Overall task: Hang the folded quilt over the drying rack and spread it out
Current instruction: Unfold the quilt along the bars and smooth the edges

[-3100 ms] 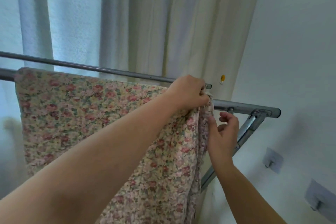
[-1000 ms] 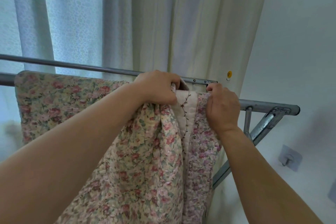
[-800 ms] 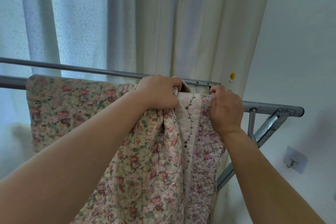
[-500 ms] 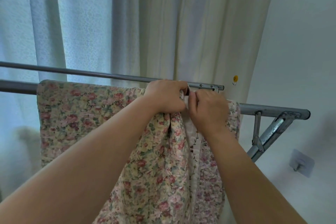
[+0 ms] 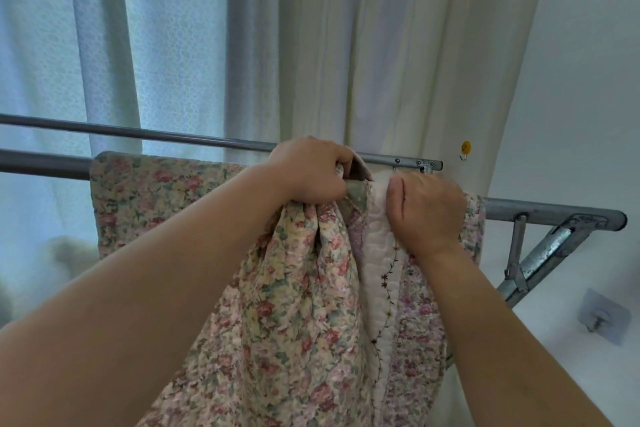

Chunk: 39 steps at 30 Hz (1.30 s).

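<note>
A floral quilt (image 5: 162, 204) hangs over the near grey bar of the drying rack (image 5: 554, 213). Its right part is bunched into folds, showing a white embroidered band (image 5: 382, 274). My left hand (image 5: 311, 172) grips a gathered fold of the quilt at the top of the bar. Close to its right, my right hand (image 5: 427, 210) pinches the white band and the layer beside it, thumb on the cloth. A second, thinner bar (image 5: 138, 132) runs behind.
Pale curtains (image 5: 363, 45) hang right behind the rack. A white wall stands at the right with a small yellow hook (image 5: 465, 147) and a clear adhesive hook (image 5: 602, 319). The rack's slanted metal brace (image 5: 543, 255) drops from the bar's right end.
My right hand moved up from below the bar and took hold of the quilt's edge beside my left hand. In the last half second the two hands drew slightly apart, showing more white band.
</note>
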Each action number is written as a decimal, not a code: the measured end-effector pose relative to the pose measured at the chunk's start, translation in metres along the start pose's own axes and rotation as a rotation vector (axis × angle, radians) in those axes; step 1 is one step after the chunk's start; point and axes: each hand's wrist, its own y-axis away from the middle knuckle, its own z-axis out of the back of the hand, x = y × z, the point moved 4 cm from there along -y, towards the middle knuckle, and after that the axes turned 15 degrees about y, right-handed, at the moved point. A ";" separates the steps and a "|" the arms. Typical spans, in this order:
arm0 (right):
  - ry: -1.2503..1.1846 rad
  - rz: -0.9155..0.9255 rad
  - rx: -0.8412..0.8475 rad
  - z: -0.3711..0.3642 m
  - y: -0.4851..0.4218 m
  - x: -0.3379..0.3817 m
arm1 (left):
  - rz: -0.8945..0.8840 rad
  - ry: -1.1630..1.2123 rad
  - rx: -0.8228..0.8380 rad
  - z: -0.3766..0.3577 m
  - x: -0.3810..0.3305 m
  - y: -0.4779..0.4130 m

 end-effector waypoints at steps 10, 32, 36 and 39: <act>0.008 -0.045 0.020 -0.003 0.001 0.001 | 0.124 0.021 -0.123 0.017 0.031 0.017; 0.019 -0.034 0.138 0.004 -0.024 0.074 | 0.087 0.030 -0.175 0.018 0.034 0.026; 0.006 -0.054 0.114 0.004 -0.022 0.071 | 0.145 0.044 -0.190 0.034 0.051 0.031; -0.019 -0.063 0.121 0.005 -0.022 0.071 | 0.180 0.041 -0.221 0.046 0.067 0.038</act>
